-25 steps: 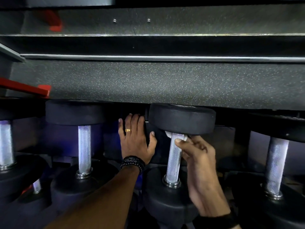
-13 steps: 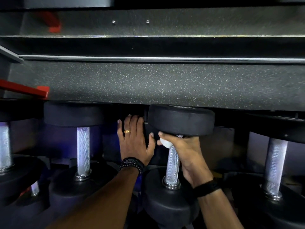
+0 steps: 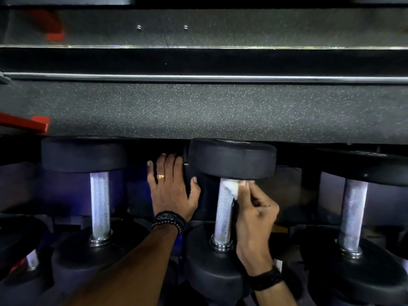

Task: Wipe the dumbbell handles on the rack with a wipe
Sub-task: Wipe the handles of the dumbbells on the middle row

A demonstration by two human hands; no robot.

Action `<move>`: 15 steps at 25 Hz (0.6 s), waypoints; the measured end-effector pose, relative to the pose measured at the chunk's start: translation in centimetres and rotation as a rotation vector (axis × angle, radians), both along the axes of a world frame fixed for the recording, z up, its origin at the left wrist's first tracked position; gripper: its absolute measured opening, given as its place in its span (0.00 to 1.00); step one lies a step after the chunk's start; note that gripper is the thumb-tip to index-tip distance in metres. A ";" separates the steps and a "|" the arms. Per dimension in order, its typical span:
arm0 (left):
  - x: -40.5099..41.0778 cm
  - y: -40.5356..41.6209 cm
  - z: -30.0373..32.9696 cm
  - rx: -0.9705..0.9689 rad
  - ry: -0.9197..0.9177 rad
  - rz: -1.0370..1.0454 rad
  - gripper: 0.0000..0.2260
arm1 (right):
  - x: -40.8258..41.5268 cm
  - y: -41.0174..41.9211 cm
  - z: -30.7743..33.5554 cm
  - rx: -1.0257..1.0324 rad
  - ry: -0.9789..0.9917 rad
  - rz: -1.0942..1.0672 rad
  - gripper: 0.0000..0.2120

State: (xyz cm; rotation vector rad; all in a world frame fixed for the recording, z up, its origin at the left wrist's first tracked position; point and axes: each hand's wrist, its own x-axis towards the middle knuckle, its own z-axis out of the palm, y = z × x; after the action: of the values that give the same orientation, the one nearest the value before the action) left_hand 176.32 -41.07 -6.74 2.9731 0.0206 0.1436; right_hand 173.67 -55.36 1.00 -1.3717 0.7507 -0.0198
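Black dumbbells with knurled silver handles lie in a row on the rack. My right hand (image 3: 254, 208) pinches a small white wipe (image 3: 231, 187) against the top right side of the middle dumbbell's handle (image 3: 224, 215), just under its far black head (image 3: 231, 159). My left hand (image 3: 171, 188) lies flat with straight fingers on the dark rack surface just left of that head, thumb near the head's edge. It wears a gold ring and a black bead bracelet.
A left dumbbell handle (image 3: 99, 204) and a right dumbbell handle (image 3: 353, 215) flank the middle one. A speckled grey shelf (image 3: 198, 109) overhangs the far heads. Red parts (image 3: 33, 124) stick out at the far left. Another handle (image 3: 32, 261) shows at bottom left.
My right hand has come off its wrap around the top of the handle and now pinches the wipe on the handle's right side. My left hand has stayed put.
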 end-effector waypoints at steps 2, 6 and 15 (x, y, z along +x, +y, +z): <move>0.0 0.0 0.1 0.013 0.009 -0.001 0.27 | 0.7 -0.9 -1.2 0.174 0.125 0.013 0.19; 0.0 -0.1 0.1 0.010 0.018 0.003 0.27 | 3.1 -2.6 -1.4 0.275 0.269 0.071 0.04; -0.1 -0.1 0.2 -0.011 0.008 0.000 0.27 | 3.2 -1.7 2.2 0.359 0.283 0.186 0.28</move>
State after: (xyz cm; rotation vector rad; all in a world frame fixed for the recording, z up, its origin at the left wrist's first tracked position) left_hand 176.23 -41.13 -6.55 2.9625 0.0228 0.1308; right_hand 176.83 -57.03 3.20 -1.1045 0.8134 0.4439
